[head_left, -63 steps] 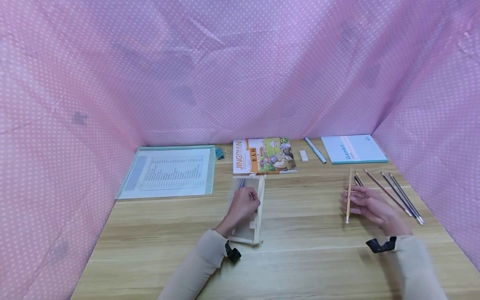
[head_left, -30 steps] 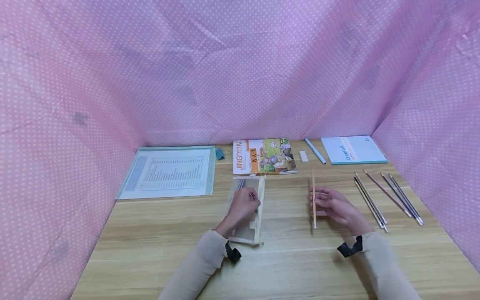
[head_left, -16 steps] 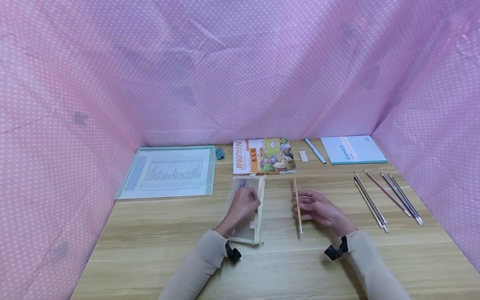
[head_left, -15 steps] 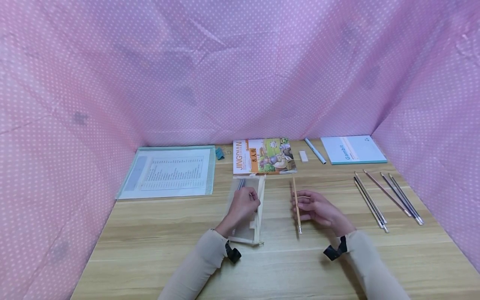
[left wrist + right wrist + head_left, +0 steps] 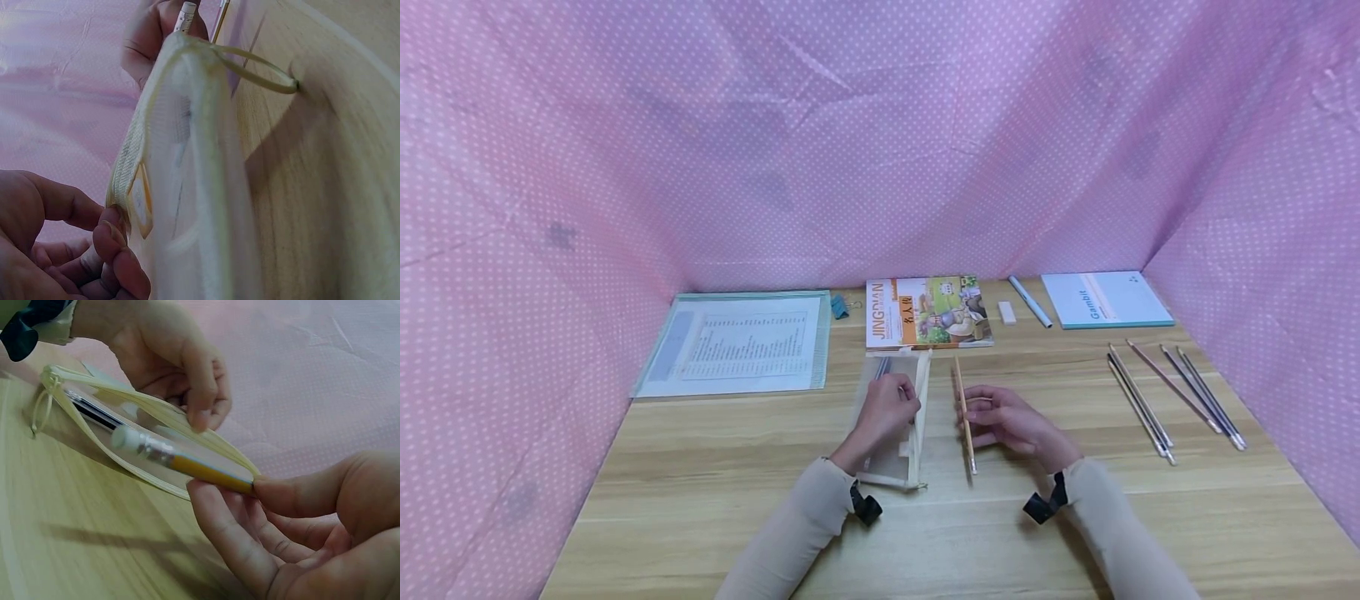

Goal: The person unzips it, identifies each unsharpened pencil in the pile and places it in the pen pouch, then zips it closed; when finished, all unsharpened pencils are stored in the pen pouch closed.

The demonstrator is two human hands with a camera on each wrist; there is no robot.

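Note:
My left hand (image 5: 886, 410) pinches one edge of the mouth of a see-through mesh pencil case (image 5: 887, 480) with a cream zip border. The case's mouth gapes in the right wrist view, where a dark pencil or pen (image 5: 94, 412) shows inside. Between thumb and fingers of my right hand (image 5: 1011, 421) is a yellow pencil (image 5: 960, 383) with a white eraser. It is just right of the case in the head view, apart from it, eraser end toward me. The left wrist view shows the zip edge (image 5: 120, 181) at my left fingertips.
Several pencils (image 5: 1138, 400) lie at the right. Along the back are a clear folder (image 5: 748, 383) with a printed sheet, a teal binder clip (image 5: 839, 307), a book (image 5: 928, 312), an eraser (image 5: 1007, 312), a light blue pen (image 5: 1030, 302) and a notebook (image 5: 1105, 300).
My right hand has carried the yellow pencil leftward from the pencils at the right to beside the pencil case. My left hand and the case have stayed in place.

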